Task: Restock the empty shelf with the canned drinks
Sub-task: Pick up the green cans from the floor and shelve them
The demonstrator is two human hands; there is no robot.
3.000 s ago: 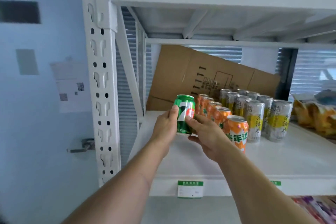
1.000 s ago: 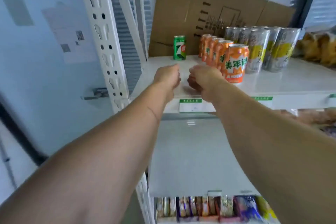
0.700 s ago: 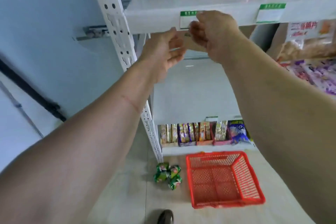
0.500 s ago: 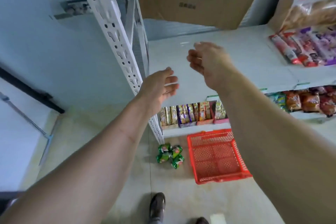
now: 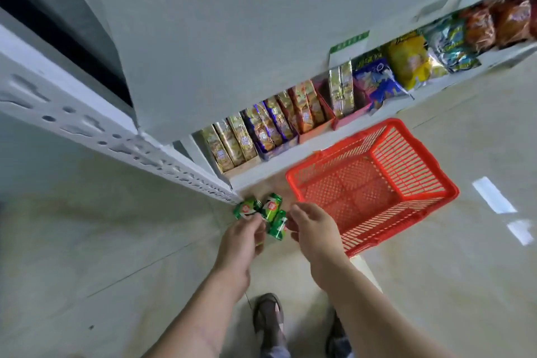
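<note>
Cans [image 5: 268, 212], green ones, lie bunched on the floor [image 5: 101, 241] by the foot of the rack post [image 5: 122, 145], with the red basket [image 5: 374, 183] just beside them at 3 o'clock. I have my left hand [image 5: 242, 237] over the bunch from 7 o'clock, fingers loosely curled and holding nothing; whether it touches a can I cannot tell. My right hand [image 5: 312, 227] hovers at 4 o'clock, relaxed and empty too. To do this well, I'd wrap each hand around a single can's body, lift straight up, and avoid knocking the neighbours rolling under the shelf [image 5: 247, 38].
</note>
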